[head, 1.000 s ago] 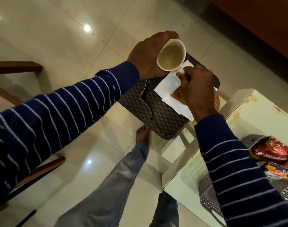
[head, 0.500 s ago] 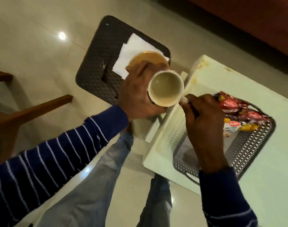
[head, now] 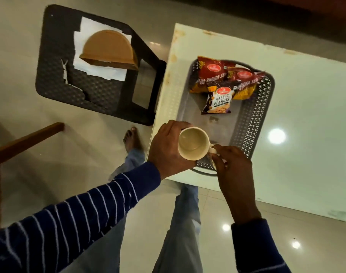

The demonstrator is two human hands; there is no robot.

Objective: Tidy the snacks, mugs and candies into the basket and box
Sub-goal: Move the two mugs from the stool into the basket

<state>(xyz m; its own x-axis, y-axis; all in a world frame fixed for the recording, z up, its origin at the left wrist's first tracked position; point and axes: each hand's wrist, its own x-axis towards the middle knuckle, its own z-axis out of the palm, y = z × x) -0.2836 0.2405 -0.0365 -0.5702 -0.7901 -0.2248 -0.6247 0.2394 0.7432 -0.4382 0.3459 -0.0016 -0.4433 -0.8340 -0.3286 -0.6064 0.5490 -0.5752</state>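
Observation:
A cream mug [head: 192, 143] is held upright over the near end of the grey perforated basket [head: 263, 115] on the white table [head: 306, 125]. My left hand [head: 166, 150] wraps the mug's body. My right hand [head: 232, 168] pinches its handle. At the basket's far end lie two red snack packets [head: 211, 69] and a salted peanuts packet [head: 219, 101]. The mug looks empty inside.
A dark woven stool [head: 56, 62] stands on the floor to the left of the table, carrying white paper [head: 101, 73] and a brown half-round box [head: 109, 50]. A wooden chair arm [head: 26, 140] reaches in at the left. My legs and a bare foot [head: 131, 138] are below.
Both hands carried the mug from above the stool rightward to the basket's near end. My right hand left the paper on the stool and took the mug's handle.

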